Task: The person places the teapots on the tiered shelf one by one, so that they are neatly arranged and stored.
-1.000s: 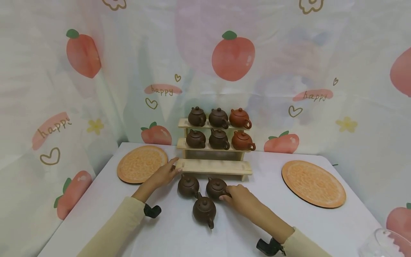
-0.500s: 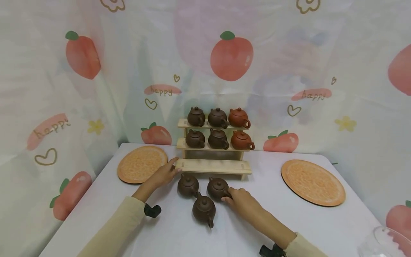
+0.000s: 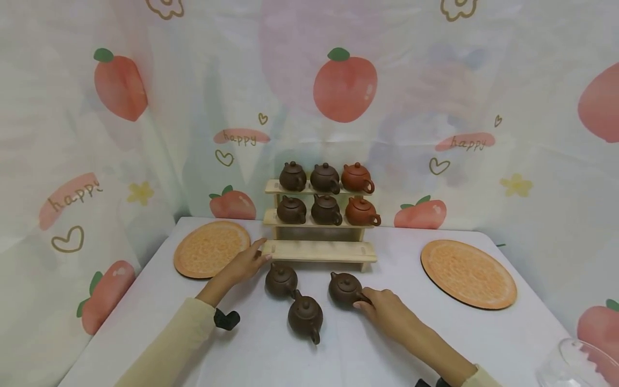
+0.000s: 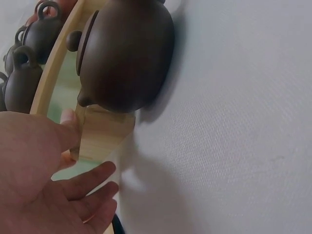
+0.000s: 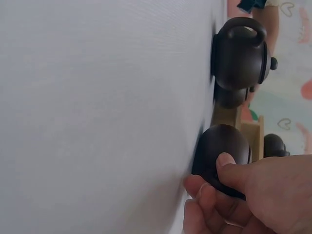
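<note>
My right hand (image 3: 393, 316) pinches the handle of a dark brown teapot (image 3: 344, 290) with thumb and fingers. In the right wrist view the teapot (image 5: 222, 146) is low at the tabletop; whether it touches is unclear. Two more dark teapots sit on the table to its left, one near the stand (image 3: 281, 281) and one closer to me (image 3: 306, 317). My left hand (image 3: 245, 263) holds the left end of the wooden stand's bottom shelf (image 3: 319, 251). Thumb and forefinger are on its end in the left wrist view, the other fingers spread below the shelf (image 4: 105, 134).
Each upper tier of the stand bears two dark teapots and a reddish one (image 3: 357, 178). Round orange mats lie left (image 3: 213, 250) and right (image 3: 469, 274). A clear container (image 3: 575, 365) stands at the near right corner. Patterned cloth (image 3: 416, 97) surrounds the table's back and sides.
My right hand has drawn its teapot rightward and slightly nearer to me, widening the gap to the other two. The left hand stays at the shelf's end.
</note>
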The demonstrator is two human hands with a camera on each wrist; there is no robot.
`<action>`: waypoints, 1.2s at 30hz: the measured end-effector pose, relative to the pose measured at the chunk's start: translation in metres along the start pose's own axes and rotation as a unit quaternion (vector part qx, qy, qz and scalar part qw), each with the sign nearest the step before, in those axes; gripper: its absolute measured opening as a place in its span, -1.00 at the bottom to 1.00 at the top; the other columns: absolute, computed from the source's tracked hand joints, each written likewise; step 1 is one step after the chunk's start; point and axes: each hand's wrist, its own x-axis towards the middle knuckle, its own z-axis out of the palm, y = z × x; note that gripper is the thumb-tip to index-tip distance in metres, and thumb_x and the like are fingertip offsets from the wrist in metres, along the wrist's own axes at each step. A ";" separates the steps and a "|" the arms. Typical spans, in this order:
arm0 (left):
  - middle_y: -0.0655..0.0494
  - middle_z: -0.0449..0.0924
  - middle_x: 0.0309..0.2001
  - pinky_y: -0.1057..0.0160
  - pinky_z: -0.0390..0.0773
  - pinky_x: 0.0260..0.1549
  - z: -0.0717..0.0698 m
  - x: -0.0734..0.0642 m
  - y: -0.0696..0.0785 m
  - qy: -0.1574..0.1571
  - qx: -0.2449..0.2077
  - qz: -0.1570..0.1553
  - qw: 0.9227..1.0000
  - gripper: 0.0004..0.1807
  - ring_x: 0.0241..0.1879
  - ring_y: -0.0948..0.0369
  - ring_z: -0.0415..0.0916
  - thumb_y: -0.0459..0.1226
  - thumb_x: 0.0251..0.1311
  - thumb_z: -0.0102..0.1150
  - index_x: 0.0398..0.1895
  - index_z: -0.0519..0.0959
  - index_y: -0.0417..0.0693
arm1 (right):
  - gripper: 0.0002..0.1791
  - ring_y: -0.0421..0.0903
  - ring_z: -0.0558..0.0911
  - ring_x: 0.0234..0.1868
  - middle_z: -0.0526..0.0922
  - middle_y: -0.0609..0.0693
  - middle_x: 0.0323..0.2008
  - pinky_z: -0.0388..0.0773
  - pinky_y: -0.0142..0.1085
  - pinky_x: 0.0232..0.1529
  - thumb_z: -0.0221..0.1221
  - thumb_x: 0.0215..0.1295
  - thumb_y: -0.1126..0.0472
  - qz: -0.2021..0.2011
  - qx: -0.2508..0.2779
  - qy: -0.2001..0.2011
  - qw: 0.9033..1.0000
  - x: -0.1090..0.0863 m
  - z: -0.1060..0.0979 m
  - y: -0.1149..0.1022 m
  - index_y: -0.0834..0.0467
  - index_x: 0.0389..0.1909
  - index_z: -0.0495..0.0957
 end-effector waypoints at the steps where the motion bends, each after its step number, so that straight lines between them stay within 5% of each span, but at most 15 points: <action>1: -0.44 0.57 0.26 -0.21 0.51 0.24 0.000 0.000 -0.001 0.002 0.002 0.002 1.000 -0.31 0.29 -0.25 0.54 -0.11 0.67 -0.01 0.65 0.08 -0.26 | -0.74 -0.22 0.38 -0.51 0.35 -0.18 -0.60 0.34 -0.33 -0.46 0.29 0.49 0.13 0.000 -0.001 0.000 1.000 -0.001 -0.001 0.002 0.05 -0.41 0.47; 23: -0.42 0.58 0.26 -0.21 0.51 0.24 0.000 0.001 0.000 -0.002 0.011 -0.002 1.000 -0.31 0.28 -0.24 0.55 -0.11 0.67 -0.02 0.66 0.08 -0.26 | -0.76 -0.33 0.32 -0.57 0.36 -0.23 -0.62 0.30 -0.40 -0.52 0.27 0.51 0.15 -0.018 0.016 0.032 0.999 -0.005 -0.024 0.020 0.07 -0.39 0.50; 36: -0.42 0.58 0.26 -0.21 0.51 0.24 0.001 0.002 -0.002 -0.003 0.013 0.002 1.000 -0.31 0.28 -0.24 0.55 -0.12 0.67 -0.02 0.66 0.08 -0.27 | -0.85 -0.20 0.42 -0.54 0.56 -0.06 -0.59 0.37 -0.40 -0.53 0.27 0.52 0.21 0.001 0.019 0.056 0.998 0.023 -0.054 0.026 0.18 -0.26 0.56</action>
